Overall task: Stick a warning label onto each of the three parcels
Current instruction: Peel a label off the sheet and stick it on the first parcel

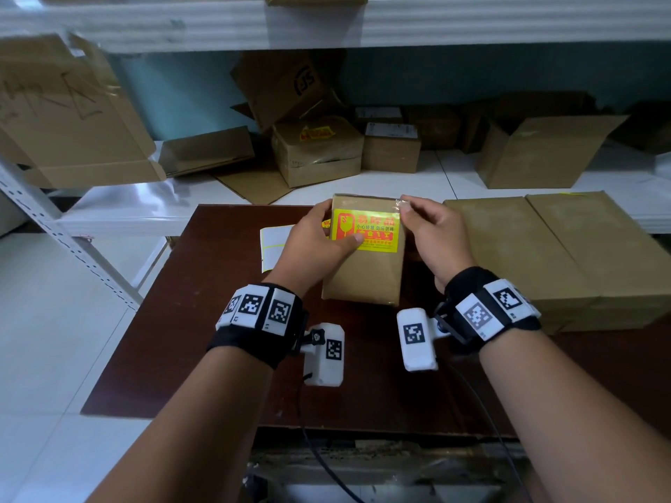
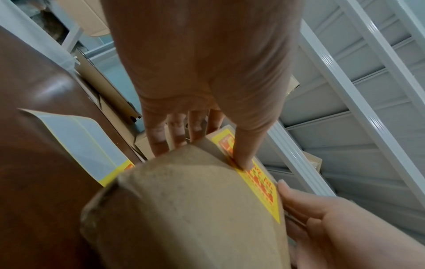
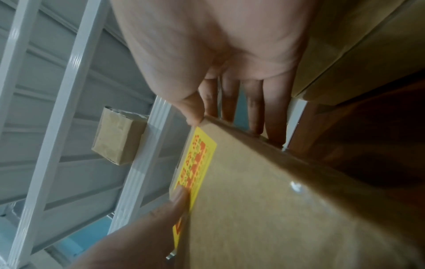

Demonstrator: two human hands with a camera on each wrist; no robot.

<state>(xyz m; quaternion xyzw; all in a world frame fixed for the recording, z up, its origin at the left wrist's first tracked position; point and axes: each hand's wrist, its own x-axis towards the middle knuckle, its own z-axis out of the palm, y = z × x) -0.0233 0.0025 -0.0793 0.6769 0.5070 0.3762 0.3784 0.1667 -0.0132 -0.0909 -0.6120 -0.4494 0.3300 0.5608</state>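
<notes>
Above the brown bench (image 1: 188, 321), both hands grip a tilted parcel (image 1: 363, 274), left hand (image 1: 316, 245) thumb pressing its yellow warning label (image 1: 370, 230), right hand (image 1: 432, 234) clasping the far corner.

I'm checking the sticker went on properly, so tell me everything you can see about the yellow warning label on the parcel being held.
The warning label is a glossy yellow rectangle with orange-red blocks and printed characters. It lies flat on the upper half of the brown cardboard parcel, which is held tilted above the dark table. The left hand presses its thumb on the label's lower left edge; the right hand grips the parcel's top right corner.
</notes>
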